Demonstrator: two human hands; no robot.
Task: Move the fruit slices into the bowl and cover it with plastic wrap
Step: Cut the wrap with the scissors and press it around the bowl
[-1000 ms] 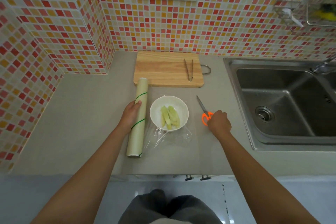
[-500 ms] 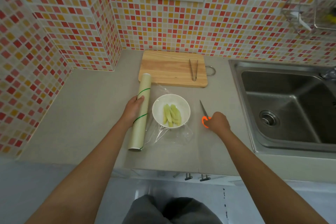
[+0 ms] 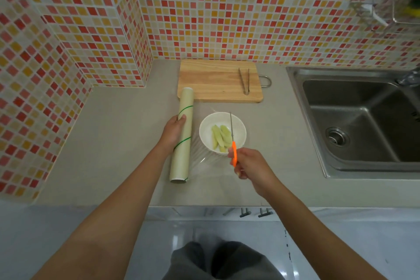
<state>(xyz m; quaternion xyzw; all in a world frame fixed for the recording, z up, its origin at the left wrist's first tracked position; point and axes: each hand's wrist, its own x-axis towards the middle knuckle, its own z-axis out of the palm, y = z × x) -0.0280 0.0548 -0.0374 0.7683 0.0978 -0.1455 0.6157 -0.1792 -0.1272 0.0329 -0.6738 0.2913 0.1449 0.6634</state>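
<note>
Inspector: Left hand grips the wrap roll; right hand now holds the scissors, lifted off the counter over the bowl.

Clerk: Meaning?

Inspector: Fruit slices are inside; cutting the film likely comes next.

The bowl is sitting on the counter with the fruit slices lying in it, and film is lying under and before it. The roll of wrap is lying just left of the bowl, under the left hand. The right hand is holding the scissors over the bowl. The cutting board is lying behind, carrying the tongs, and the sink is sitting well to the right
</note>
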